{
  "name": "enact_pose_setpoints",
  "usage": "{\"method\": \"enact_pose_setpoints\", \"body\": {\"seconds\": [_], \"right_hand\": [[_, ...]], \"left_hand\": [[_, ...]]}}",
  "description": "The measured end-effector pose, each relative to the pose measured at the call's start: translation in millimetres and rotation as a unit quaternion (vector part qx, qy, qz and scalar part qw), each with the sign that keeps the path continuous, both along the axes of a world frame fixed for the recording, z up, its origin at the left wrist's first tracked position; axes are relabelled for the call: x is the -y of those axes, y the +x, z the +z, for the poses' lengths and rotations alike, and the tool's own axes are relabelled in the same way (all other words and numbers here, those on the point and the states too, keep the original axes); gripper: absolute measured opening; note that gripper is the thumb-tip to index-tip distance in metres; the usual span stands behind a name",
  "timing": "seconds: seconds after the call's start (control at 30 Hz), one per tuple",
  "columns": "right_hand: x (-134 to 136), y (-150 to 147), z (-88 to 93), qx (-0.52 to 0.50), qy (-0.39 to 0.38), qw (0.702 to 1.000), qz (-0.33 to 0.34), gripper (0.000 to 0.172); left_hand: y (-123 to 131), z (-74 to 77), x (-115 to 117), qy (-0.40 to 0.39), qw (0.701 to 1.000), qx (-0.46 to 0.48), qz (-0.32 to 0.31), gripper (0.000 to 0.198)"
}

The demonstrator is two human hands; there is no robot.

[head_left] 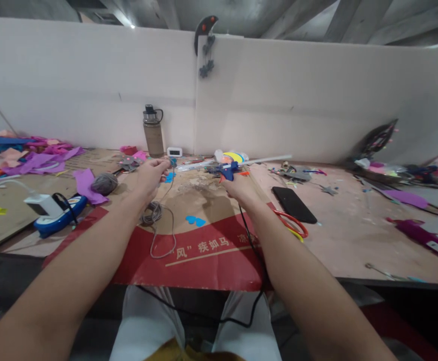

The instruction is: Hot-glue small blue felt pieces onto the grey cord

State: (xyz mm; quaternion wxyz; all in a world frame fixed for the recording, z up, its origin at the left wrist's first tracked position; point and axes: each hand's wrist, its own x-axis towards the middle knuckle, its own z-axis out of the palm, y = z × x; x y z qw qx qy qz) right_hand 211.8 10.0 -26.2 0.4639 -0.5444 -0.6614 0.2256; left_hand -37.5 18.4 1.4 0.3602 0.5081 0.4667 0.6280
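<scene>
My left hand is closed in a pinch, with a small blue piece at its fingertips. A thin grey string hangs from there and runs down to a loose coil on the cardboard. My right hand wraps round the handle of a blue hot glue gun with an orange trigger. A long whitish glue stick sticks out to the right behind it, and a black cable trails toward my lap. Blue heart-shaped cutouts lie between my forearms.
Red-and-brown cardboard covers the table before me. A grey yarn ball, power strip and bottle stand left. A black phone, red-handled scissors and purple glue gun lie right. White panels rise behind.
</scene>
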Motion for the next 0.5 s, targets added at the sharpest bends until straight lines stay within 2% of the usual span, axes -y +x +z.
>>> {"method": "enact_pose_setpoints", "body": {"seconds": [0.1, 0.17, 0.23, 0.33, 0.5], "right_hand": [[12, -16, 13.8, -0.094, -0.012, 0.995, 0.019, 0.019], [21, -27, 19.8, -0.142, 0.026, 0.987, 0.074, 0.025], [29, -36, 22.5, -0.171, 0.052, 0.974, 0.139, 0.024], [37, -43, 23.0, -0.172, 0.057, 0.965, 0.19, 0.019], [38, -44, 21.8, -0.159, 0.065, 0.965, 0.198, 0.019]], "left_hand": [[0, -0.5, -1, -0.004, 1.0, 0.009, -0.008, 0.015], [0, -1.0, -2, -0.008, 1.0, 0.012, -0.009, 0.016], [1, -1.5, -2, -0.012, 1.0, 0.011, -0.001, 0.017], [3, -1.5, -1, -0.012, 1.0, 0.007, 0.008, 0.017], [7, 0.0, 4, -0.007, 1.0, 0.005, 0.0, 0.015]]}}
